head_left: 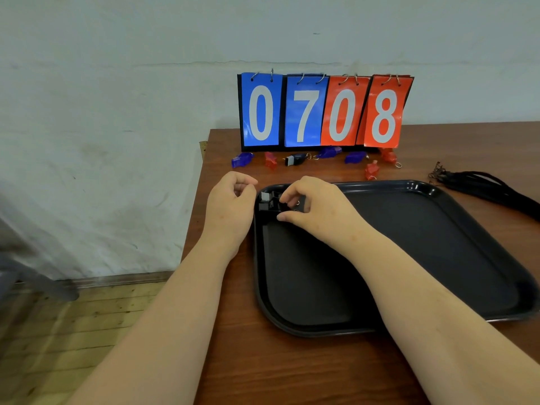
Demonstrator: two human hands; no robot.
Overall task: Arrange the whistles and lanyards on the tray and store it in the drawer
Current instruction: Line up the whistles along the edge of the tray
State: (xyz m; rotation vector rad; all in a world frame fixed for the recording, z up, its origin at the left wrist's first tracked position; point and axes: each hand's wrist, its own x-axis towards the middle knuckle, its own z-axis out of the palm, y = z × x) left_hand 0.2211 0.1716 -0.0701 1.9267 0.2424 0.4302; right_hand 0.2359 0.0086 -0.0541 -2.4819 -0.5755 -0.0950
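A black tray (pixel 438 244) lies on the wooden table. Two black whistles (pixel 267 201) sit in its far left corner. My right hand (pixel 315 206) is over them, its fingertips pinching a black whistle there. My left hand (pixel 230 206) hovers beside the tray's left rim with fingers loosely curled and holds nothing. Behind the tray lie loose whistles: a blue one (pixel 242 159), a red one (pixel 271 159), a black one (pixel 295 159), two more blue ones (pixel 329 152) (pixel 356 157) and two red ones (pixel 371 170) (pixel 388 155). A bundle of black lanyards (pixel 482 182) lies at the right.
A flip scoreboard (pixel 324 112) reading 07 08 stands at the back of the table (pixel 292 375) against the wall. The table's left edge runs just left of my left hand, with wooden floor (pixel 73 331) below. No drawer is in view.
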